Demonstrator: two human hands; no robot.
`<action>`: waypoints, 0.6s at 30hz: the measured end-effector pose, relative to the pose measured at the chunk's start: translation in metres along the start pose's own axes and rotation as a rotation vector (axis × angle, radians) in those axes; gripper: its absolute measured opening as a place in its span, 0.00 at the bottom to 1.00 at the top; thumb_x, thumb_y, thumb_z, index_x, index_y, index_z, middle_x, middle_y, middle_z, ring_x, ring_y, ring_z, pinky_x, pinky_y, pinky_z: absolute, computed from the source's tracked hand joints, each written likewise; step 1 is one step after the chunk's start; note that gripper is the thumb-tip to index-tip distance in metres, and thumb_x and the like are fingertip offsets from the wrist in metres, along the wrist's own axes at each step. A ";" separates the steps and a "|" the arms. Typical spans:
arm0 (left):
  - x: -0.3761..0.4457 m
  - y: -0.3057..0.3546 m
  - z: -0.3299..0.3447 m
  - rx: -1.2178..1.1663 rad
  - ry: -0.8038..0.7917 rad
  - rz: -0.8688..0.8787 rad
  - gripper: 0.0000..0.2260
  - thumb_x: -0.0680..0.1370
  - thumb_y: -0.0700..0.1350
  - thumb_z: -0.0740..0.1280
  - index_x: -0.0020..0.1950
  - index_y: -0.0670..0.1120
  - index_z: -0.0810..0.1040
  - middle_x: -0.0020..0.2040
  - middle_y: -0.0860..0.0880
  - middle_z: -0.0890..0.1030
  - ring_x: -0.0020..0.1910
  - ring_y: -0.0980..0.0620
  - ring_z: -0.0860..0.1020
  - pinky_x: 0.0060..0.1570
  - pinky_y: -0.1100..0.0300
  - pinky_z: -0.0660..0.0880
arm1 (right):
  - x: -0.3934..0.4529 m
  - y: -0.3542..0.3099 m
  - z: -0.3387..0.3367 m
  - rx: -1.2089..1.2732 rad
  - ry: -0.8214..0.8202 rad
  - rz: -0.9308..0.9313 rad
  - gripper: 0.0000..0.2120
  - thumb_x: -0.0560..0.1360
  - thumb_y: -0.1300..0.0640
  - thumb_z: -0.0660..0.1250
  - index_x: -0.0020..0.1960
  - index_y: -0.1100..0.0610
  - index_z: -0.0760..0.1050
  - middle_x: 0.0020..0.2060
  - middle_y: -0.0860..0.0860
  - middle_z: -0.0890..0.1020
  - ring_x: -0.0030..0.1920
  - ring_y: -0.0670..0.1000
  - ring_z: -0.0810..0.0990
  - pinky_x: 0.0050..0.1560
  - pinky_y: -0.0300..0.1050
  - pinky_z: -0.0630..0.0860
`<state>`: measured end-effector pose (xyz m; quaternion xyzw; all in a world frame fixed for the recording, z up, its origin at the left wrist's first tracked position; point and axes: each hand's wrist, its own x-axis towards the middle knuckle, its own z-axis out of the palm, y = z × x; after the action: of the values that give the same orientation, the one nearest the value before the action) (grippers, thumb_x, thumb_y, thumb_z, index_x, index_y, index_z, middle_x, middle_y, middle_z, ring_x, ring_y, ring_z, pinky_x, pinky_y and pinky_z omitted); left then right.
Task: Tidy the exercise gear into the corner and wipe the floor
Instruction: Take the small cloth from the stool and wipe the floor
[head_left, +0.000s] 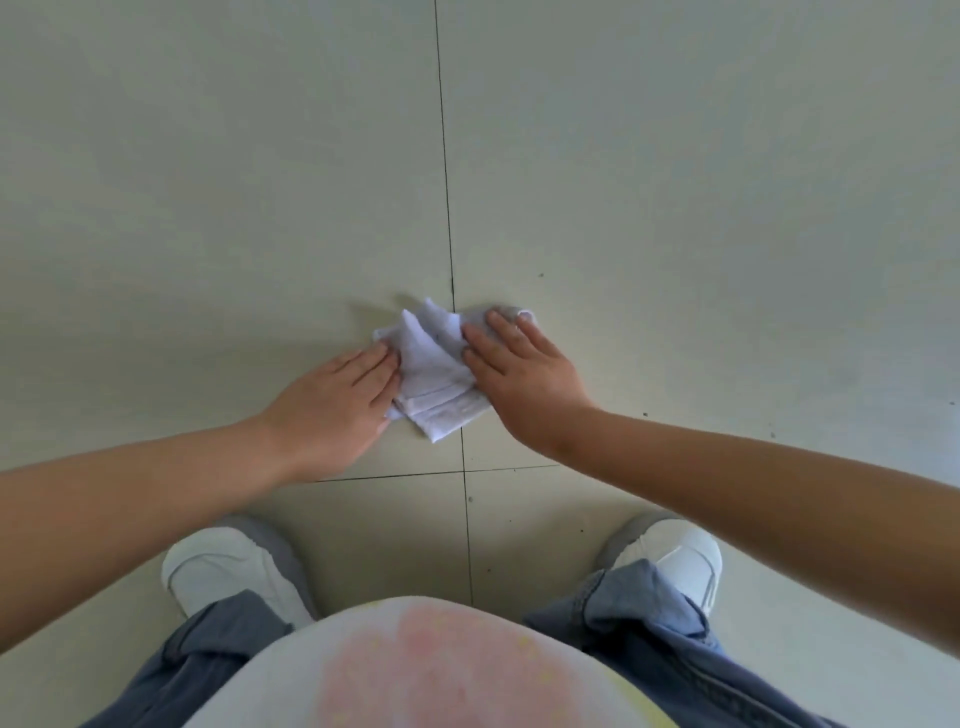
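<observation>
Shirt front (441, 670) and shoes framed a crumpled white cloth (434, 374) on the tiled floor (208, 208), astride a grout line. Left hand (332, 410) and right hand (524, 379) lay flat-fingered, extended, pressing its edges; even pressure and overlapping strokes would likely wipe best.

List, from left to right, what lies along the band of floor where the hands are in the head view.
Left hand → white cloth → right hand, then bare floor tile.
</observation>
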<state>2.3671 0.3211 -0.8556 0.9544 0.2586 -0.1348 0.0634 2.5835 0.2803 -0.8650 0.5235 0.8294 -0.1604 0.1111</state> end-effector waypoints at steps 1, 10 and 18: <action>0.002 0.011 0.001 0.005 0.029 0.027 0.31 0.83 0.44 0.42 0.49 0.32 0.83 0.48 0.35 0.84 0.49 0.38 0.84 0.70 0.56 0.59 | -0.013 0.003 0.006 -0.014 0.011 -0.014 0.21 0.57 0.62 0.75 0.51 0.60 0.83 0.53 0.56 0.84 0.54 0.60 0.83 0.53 0.59 0.77; 0.111 0.126 -0.031 -0.104 -0.110 0.254 0.22 0.76 0.43 0.51 0.62 0.36 0.78 0.63 0.39 0.78 0.65 0.46 0.76 0.69 0.54 0.63 | -0.148 0.103 0.040 -0.031 0.171 0.261 0.13 0.78 0.59 0.53 0.58 0.59 0.72 0.54 0.58 0.83 0.53 0.63 0.82 0.67 0.48 0.62; 0.253 0.113 -0.086 0.073 -0.320 0.103 0.21 0.83 0.41 0.48 0.75 0.36 0.57 0.77 0.37 0.52 0.77 0.41 0.51 0.76 0.53 0.47 | -0.106 0.176 -0.011 0.147 -0.058 0.793 0.17 0.78 0.62 0.57 0.66 0.61 0.71 0.70 0.55 0.69 0.70 0.55 0.69 0.72 0.49 0.60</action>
<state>2.6537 0.3613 -0.8413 0.9344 0.1911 -0.2910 0.0759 2.7877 0.2661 -0.8438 0.8047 0.5459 -0.1788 0.1502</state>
